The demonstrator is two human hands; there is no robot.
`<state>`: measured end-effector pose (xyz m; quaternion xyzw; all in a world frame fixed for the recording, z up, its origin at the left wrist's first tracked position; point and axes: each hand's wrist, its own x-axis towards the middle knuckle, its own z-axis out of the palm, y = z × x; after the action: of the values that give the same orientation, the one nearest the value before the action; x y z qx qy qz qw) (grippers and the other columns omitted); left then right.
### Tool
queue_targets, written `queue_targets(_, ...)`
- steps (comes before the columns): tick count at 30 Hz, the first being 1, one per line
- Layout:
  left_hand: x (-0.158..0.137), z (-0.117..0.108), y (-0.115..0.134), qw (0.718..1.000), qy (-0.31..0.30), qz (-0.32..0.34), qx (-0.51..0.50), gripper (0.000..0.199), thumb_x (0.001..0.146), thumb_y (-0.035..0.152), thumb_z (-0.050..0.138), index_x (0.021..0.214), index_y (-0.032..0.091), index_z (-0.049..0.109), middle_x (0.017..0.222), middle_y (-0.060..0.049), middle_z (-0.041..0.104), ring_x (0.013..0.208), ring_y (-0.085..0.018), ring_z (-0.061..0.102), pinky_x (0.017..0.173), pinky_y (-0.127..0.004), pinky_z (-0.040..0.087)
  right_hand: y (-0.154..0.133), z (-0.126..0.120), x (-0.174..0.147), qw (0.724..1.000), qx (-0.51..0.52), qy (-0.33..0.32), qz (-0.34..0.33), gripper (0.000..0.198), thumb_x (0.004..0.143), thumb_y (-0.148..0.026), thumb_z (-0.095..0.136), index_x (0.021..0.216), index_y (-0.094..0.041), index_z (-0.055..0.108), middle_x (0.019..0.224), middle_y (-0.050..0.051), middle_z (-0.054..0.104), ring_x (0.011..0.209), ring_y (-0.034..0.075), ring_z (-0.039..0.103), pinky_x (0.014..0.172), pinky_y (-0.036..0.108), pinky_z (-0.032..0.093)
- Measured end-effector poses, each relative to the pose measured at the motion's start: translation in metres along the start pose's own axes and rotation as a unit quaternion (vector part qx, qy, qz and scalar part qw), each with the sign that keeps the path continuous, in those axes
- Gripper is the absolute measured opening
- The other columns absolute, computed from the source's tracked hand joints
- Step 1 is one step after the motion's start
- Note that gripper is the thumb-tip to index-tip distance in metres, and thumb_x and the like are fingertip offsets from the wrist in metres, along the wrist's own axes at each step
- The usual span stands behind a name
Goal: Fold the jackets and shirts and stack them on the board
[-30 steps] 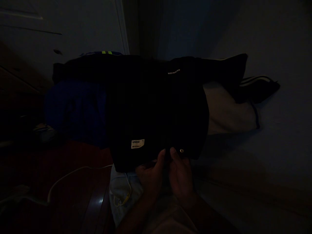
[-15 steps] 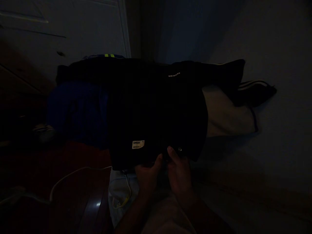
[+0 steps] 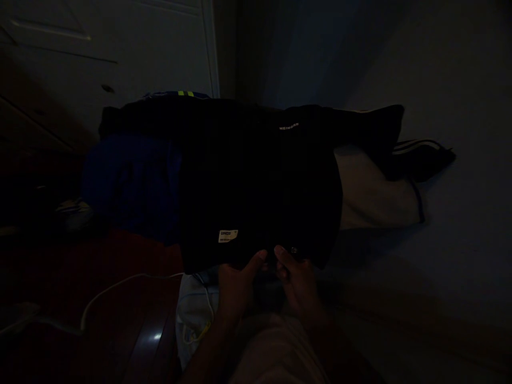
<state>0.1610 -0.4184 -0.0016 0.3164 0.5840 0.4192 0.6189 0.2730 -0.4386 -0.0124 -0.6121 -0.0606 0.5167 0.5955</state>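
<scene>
A black top [image 3: 256,186] lies spread out before me, with small white lettering on its chest and a pale label near its lower edge. At the hem's middle, my left hand [image 3: 237,282] pinches the cloth between thumb and fingers. Just to the right, my right hand [image 3: 298,280] grips the same hem, close to a small round metal fitting [image 3: 294,250]. A narrow gap separates the two thumbs. The fingers under the cloth are mostly hidden, and darkness hides the details of the front.
Blue cloth [image 3: 128,186] sticks out on the left, and a pale garment [image 3: 376,186] on the right. A dark striped sleeve [image 3: 424,154] reaches farther right. A white cable [image 3: 108,290] runs over the reddish floor [image 3: 120,341]. A white door [image 3: 160,48] stands behind.
Both hands keep hold of the hem and have shifted slightly, the right thumb a little lower. The view has moved a little, and the picture is dimmer.
</scene>
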Motion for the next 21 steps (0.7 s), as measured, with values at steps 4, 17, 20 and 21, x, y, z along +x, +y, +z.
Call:
queue_targets(4, -0.002, -0.005, 0.009, 0.999, -0.013, -0.018, 0.032, 0.027, 0.063, 0.039, 0.08, 0.065, 0.013, 0.072, 0.068, -0.008, 0.073, 0.065, -0.022, 0.069, 0.062, -0.029, 0.054, 0.003, 0.008, -0.004, 1.0, 0.008, 0.016, -0.008, 0.049, 0.052, -0.046, 0.088, 0.048, -0.015, 0.05, 0.043, -0.005, 0.045, 0.038, 0.003, 0.035, 0.037, 0.018, 0.025)
queue_targets(17, 0.001, -0.002, 0.001, 0.999, -0.001, -0.033, 0.014, 0.024, 0.065, 0.034, 0.076, 0.073, 0.012, 0.072, 0.074, -0.008, 0.074, 0.071, -0.023, 0.07, 0.067, -0.03, 0.055, 0.001, 0.003, -0.004, 0.999, -0.025, -0.017, 0.043, 0.052, 0.05, -0.055, 0.087, 0.053, -0.015, 0.054, 0.044, -0.004, 0.05, 0.035, 0.005, 0.041, 0.034, 0.017, 0.027)
queue_targets(20, 0.001, -0.001, 0.001, 0.999, 0.028, -0.036, -0.003, 0.031, 0.064, 0.036, 0.076, 0.081, 0.01, 0.073, 0.079, -0.009, 0.075, 0.072, -0.023, 0.07, 0.064, -0.029, 0.055, -0.001, -0.012, -0.003, 0.988, -0.102, -0.112, 0.036, 0.061, 0.064, -0.072, 0.07, 0.057, -0.012, 0.06, 0.05, 0.003, 0.058, 0.036, 0.008, 0.047, 0.033, 0.018, 0.026)
queue_targets(21, 0.001, -0.001, 0.002, 0.999, 0.037, -0.037, -0.006, 0.033, 0.063, 0.037, 0.078, 0.082, 0.01, 0.073, 0.078, -0.009, 0.075, 0.071, -0.023, 0.07, 0.062, -0.029, 0.055, -0.003, -0.019, -0.004, 0.976, -0.139, -0.162, 0.037, 0.066, 0.068, -0.077, 0.062, 0.06, -0.011, 0.063, 0.052, 0.006, 0.061, 0.037, 0.009, 0.049, 0.033, 0.018, 0.026)
